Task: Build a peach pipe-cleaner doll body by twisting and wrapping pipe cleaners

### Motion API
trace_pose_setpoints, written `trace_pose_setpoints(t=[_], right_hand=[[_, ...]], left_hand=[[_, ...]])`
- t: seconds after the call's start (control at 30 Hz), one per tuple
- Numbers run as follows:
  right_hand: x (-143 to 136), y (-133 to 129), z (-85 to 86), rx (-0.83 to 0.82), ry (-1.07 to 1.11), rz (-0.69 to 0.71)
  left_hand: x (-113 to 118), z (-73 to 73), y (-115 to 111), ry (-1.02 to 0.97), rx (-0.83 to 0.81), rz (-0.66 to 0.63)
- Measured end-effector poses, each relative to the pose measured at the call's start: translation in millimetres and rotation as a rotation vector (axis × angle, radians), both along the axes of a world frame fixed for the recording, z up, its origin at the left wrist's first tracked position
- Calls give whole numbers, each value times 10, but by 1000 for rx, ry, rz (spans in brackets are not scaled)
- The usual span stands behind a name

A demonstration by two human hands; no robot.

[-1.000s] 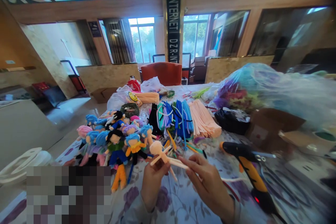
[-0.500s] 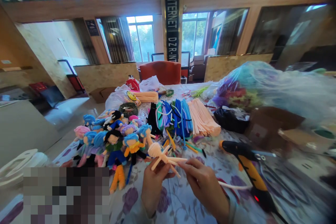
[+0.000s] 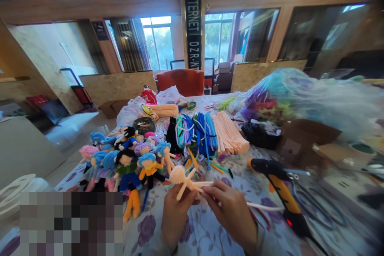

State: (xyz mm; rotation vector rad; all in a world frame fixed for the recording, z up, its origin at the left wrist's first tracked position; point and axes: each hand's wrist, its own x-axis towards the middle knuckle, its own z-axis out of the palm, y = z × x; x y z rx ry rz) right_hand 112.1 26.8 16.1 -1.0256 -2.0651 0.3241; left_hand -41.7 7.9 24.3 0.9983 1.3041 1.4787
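Over the table front I have a peach pipe-cleaner doll (image 3: 178,176), a round wound head with thin limbs and no coloured hair or clothes. My left hand (image 3: 177,212) is closed around its body from below, thumb and fingers pinching it under the head. The fingers of my right hand (image 3: 226,202) pinch the doll's legs, which point right; the exact grip is partly hidden by the fingers. Left of my hands stand several finished-looking dolls (image 3: 127,168) with blue, black and pink hair. A yellow pipe-cleaner piece (image 3: 132,206) lies in front of them.
Bundles of blue pipe cleaners (image 3: 207,132) and peach pipe cleaners (image 3: 229,134) lie beyond my hands. To the right are a glue gun (image 3: 280,188) with a red light, scissors (image 3: 315,202), and a cardboard box (image 3: 306,140). A wire coil (image 3: 144,125) sits behind the dolls.
My right hand has come slightly closer to the doll's body, its fingers now covering more of the legs. The doll has tilted a little in my left hand. The camera view has shifted slightly.
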Motion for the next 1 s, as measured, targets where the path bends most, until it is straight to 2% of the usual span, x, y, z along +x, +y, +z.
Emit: trace_pose_setpoints(t=[0.2, 0.33, 0.53, 0.73, 1.0], right_hand=[[3, -3, 18, -42, 49, 0], [1, -10, 27, -34, 29, -8], [-16, -9, 25, -2, 39, -1], [-33, -20, 3, -32, 33, -2], [-6, -17, 10, -4, 47, 41]], left_hand=[[35, -57, -11, 17, -20, 28], [58, -17, -36, 49, -26, 49], [65, 31, -50, 168, -10, 6], [74, 11, -37, -13, -37, -49], [69, -6, -39, -16, -42, -116]])
